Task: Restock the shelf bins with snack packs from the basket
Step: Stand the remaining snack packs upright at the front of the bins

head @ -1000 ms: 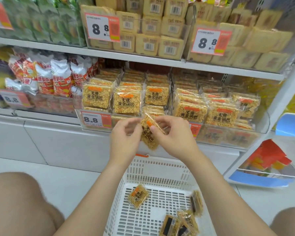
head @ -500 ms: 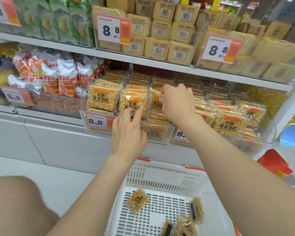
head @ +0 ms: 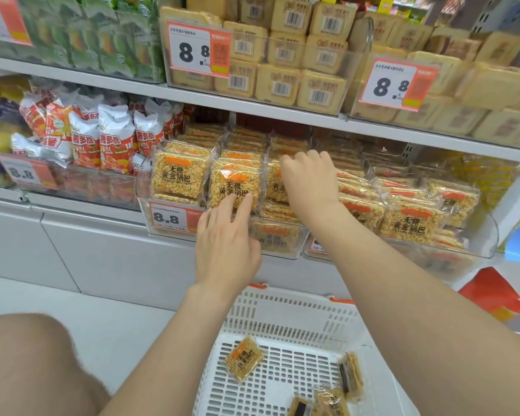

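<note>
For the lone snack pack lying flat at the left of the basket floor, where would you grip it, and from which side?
Grip the lone pack by two opposite edges, coming down from above. It lies flat, turned like a diamond, apart from the other packs; the basket walls likely block sideways approach.

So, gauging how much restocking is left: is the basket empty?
No, one pack lies flat in the basket and others sit by its right wall.
</note>
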